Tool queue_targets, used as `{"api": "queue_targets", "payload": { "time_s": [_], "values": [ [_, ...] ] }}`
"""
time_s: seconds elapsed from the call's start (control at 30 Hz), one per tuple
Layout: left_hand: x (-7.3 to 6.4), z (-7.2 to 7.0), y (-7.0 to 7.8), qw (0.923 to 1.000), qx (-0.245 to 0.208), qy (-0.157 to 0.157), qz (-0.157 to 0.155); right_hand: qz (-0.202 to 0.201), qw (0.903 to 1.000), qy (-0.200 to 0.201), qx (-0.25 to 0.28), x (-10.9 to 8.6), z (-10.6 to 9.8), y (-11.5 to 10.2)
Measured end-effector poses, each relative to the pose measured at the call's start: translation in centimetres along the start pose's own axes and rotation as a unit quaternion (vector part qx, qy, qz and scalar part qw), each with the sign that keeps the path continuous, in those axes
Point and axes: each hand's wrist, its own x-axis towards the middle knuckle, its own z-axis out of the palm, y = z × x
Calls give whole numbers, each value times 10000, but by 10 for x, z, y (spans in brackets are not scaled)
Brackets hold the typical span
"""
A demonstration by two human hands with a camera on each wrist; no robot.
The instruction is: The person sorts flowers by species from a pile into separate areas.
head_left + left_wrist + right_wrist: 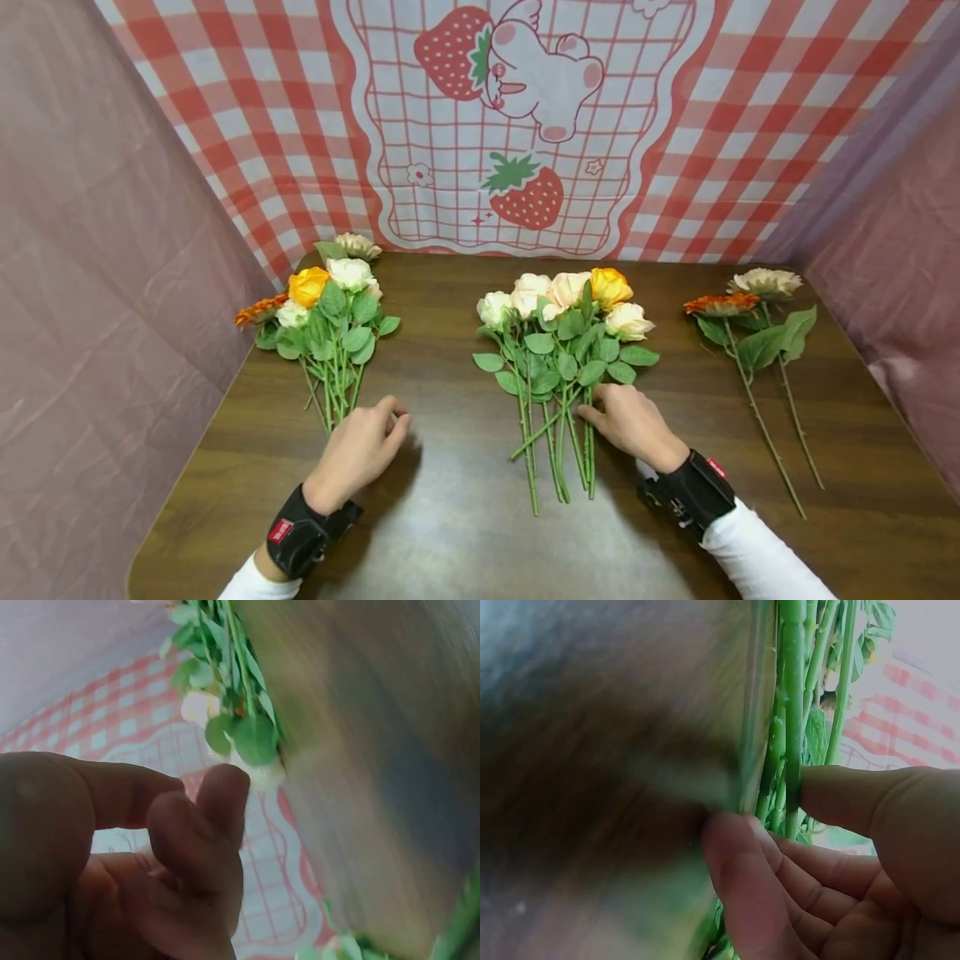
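Several roses, cream, peach and yellow-orange, lie as a middle bunch [570,333] with their green stems [558,450] toward the person. At that bunch's right side, my right hand [633,425] pinches at a rose stem [793,712], thumb against it and fingers curled close by in the right wrist view. My left hand [363,446] hovers with loosely curled fingers and holds nothing. It is nearest the stem ends of the left bunch [330,317], which has white and orange-yellow roses and a rust-orange flower. Leaves of a bunch [251,739] also show in the left wrist view.
Two separate flowers lie at the right: a rust-orange one [723,304] and a cream one [768,285], both long-stemmed. The brown table [450,500] meets a red checked cloth [690,183] behind, and pinkish curtains [90,250] hang at the sides.
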Motion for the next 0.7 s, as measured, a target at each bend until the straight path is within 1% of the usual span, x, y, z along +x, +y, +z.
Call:
{"api": "queue_targets", "payload": {
  "time_s": [0.07, 0.17, 0.27, 0.37, 0.43, 0.5, 0.6, 0.63, 0.7],
  "values": [
    [3, -3, -5, 9996, 244, 53, -166, 5, 10000, 27, 30, -1, -1, 1],
    [11, -8, -14, 9971, 575, 42, -500, 58, 9999, 67, 68, -4, -4, 4],
    [19, -13, -26, 9931, 845, 9, -809, 116, 9998, 115, 67, -7, -6, 8],
    [23, -17, -40, 9888, 1018, -7, -1091, 128, 9998, 103, 72, -9, -6, 9],
    [23, -20, -49, 9859, 1033, -124, -1313, 110, 9999, 92, 66, -11, -6, 9],
    [22, -22, -56, 9832, 1009, -331, -1487, 105, 9999, 96, 58, -12, -6, 8],
    [21, -24, -64, 9806, 899, -629, -1623, 115, 9999, 129, -2, -16, -8, 3],
    [21, -24, -65, 9801, 883, -675, -1643, 119, 9998, 141, -32, -18, -9, 1],
    [20, -25, -68, 9801, 864, -669, -1655, 144, 9997, 177, -132, -21, -10, -4]
  ]
}}
